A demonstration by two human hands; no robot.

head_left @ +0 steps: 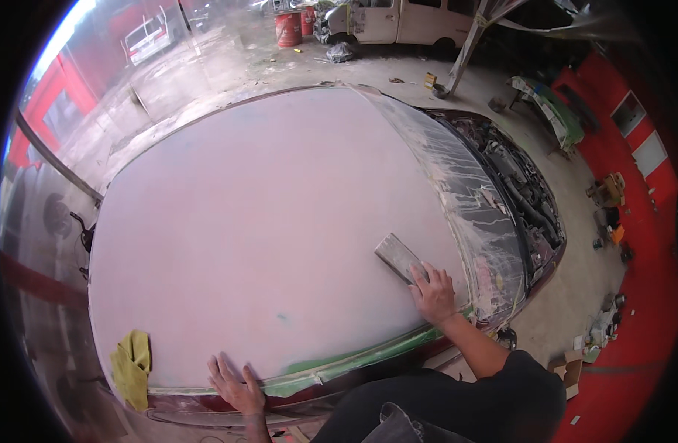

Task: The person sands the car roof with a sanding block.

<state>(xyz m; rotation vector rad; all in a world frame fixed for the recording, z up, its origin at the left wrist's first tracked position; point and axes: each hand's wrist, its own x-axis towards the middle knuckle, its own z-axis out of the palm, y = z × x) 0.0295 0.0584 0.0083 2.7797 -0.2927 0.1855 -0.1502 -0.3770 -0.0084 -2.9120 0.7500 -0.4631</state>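
Below me spreads a car roof [265,214] coated in dull pinkish-white, with green showing along its near edge. My right hand [433,294] grips the near end of a grey sanding block [396,255], which lies flat on the roof toward the windshield side. Fingers spread, my left hand [239,385] rests on the roof's near edge and holds nothing. A yellow cloth [133,367] is draped over the near left corner, left of that hand.
Right of the roof, the windshield [475,199] is streaked with pale residue, and the engine bay [522,181] lies exposed. Beyond stand a white van [398,21], a red drum [288,29] and a slanted post [468,48]. A cardboard box [570,371] sits by the red floor strip.
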